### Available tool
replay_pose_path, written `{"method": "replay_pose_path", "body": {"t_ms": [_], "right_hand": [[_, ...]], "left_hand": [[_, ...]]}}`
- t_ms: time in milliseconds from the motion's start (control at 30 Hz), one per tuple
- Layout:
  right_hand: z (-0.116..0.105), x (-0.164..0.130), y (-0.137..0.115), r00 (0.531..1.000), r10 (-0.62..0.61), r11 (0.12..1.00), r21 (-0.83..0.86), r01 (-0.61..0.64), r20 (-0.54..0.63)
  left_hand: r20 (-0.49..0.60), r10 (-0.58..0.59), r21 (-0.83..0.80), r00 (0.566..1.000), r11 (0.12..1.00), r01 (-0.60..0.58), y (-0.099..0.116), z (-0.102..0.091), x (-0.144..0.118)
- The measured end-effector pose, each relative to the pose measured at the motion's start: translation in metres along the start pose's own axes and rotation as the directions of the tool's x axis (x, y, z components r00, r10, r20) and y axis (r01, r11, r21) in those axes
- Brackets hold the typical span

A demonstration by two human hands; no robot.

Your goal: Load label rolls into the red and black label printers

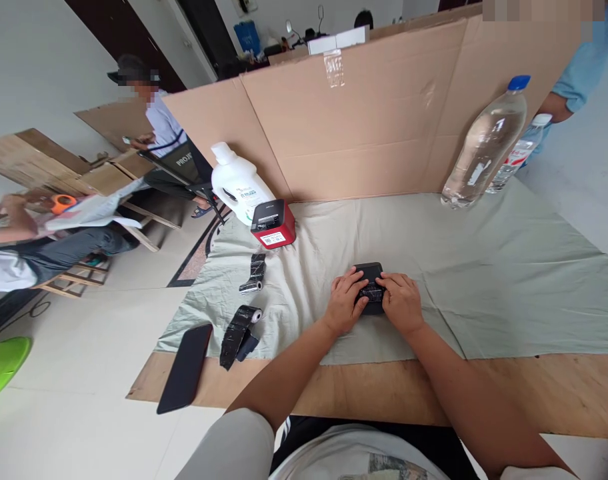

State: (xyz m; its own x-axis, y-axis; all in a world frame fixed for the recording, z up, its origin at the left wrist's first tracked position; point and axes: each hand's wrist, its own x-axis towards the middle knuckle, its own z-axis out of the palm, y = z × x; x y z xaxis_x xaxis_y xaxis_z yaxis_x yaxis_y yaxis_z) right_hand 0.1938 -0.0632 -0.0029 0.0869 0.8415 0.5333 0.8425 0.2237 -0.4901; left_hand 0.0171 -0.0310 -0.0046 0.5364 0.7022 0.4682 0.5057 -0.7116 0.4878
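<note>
A small black box-shaped device lies on the cloth in front of me, with a shiny dark strip across its top. My left hand grips it from the left, fingers on its top and thumb near the front. From the right side my right hand holds it too, fingertips bent over its edge. Parts of the device are hidden under both hands. To the left are two partly unrolled rolls of black strip, one roll farther off and another roll nearer. Beyond them stands a red and black box-shaped device with a white label.
A white jug stands behind the red device. At the front left edge lies a dark phone-like slab. A cardboard wall closes the back. A large bottle and a smaller bottle stand back right. Other people sit at left.
</note>
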Motion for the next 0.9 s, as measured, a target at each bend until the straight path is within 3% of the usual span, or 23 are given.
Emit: {"method": "replay_pose_path", "body": {"t_ms": [167,267,367,467,533,600,667,767,833,900], "right_hand": [[0.001,0.0,0.003,1.0,0.028,0.999,0.033,-0.029,0.01],[0.002,-0.001,0.009,0.999,0.049,0.987,0.151,-0.049,0.005],[0.002,-0.004,0.01,0.995,0.102,0.96,0.261,-0.099,0.003],[0.003,-0.008,-0.004,0.989,0.146,0.966,0.218,-0.137,-0.024],[0.006,-0.01,-0.02,0.988,0.151,0.981,0.127,-0.149,-0.011],[0.01,-0.011,-0.036,0.984,0.178,0.984,0.029,-0.178,0.032],[0.015,-0.011,-0.048,0.971,0.222,0.975,-0.051,-0.218,0.084],[0.019,-0.011,-0.05,0.959,0.236,0.968,-0.128,-0.217,0.157],[0.018,-0.007,-0.037,0.967,0.193,0.975,-0.146,-0.17,0.164],[0.012,0.007,-0.009,0.983,0.148,0.98,-0.149,-0.132,0.106]], "left_hand": [[0.059,-0.014,0.01,0.998,1.0,0.013,0.001,-0.002,0.002],[0.103,-0.056,0.0,0.993,0.998,0.056,0.001,-0.002,0.0],[0.121,-0.146,-0.173,0.982,0.971,0.166,-0.005,0.0,-0.005],[0.021,-0.294,-0.519,0.956,0.814,0.262,-0.016,0.007,-0.013],[-0.051,-0.454,-0.679,0.89,0.669,0.302,-0.022,0.012,-0.016],[-0.07,-0.562,-0.721,0.824,0.599,0.348,-0.024,0.015,-0.018],[-0.073,-0.58,-0.676,0.811,0.627,0.387,-0.021,0.017,-0.02],[-0.09,-0.504,-0.515,0.859,0.762,0.393,-0.014,0.014,-0.026],[-0.044,-0.393,-0.328,0.918,0.874,0.358,-0.008,0.011,-0.032],[0.1,-0.258,-0.098,0.961,0.959,0.267,-0.001,0.008,-0.036]]}}
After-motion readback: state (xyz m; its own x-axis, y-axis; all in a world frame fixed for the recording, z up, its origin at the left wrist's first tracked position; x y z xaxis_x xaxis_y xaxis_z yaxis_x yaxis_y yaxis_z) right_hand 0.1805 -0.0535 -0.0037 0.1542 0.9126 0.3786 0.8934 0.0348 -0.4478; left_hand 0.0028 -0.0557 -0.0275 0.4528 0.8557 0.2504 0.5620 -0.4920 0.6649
